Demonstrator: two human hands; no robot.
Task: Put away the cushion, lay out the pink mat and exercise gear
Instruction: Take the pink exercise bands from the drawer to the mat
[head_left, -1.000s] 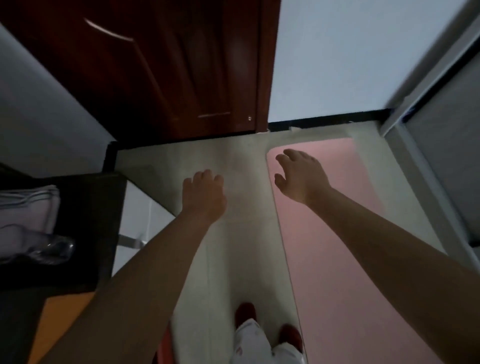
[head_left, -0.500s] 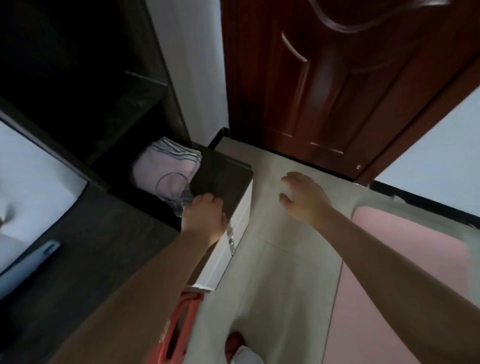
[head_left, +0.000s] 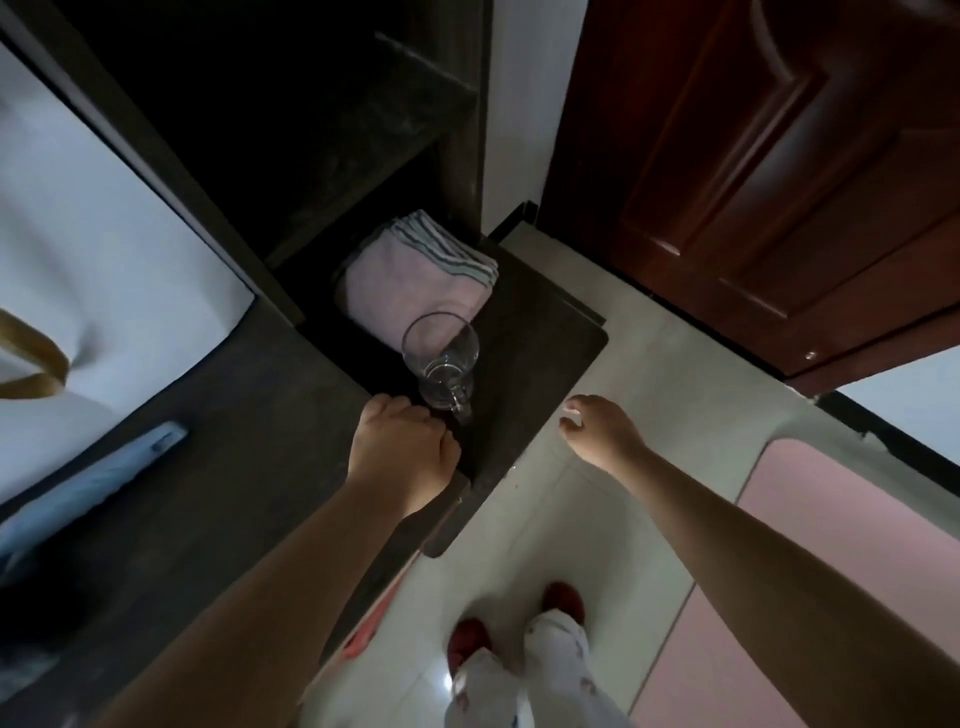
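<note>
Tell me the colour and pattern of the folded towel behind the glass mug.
Pale pink towel with grey-and-white stripes along one edge, shown in the head view.

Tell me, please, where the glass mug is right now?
In the head view, the glass mug stands on the dark cabinet top, just in front of the folded pink towel and beyond the left hand.

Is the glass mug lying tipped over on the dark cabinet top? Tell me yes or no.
No: the glass mug stands upright on the dark cabinet top, its open mouth facing up, just in front of the folded pink towel.
</note>
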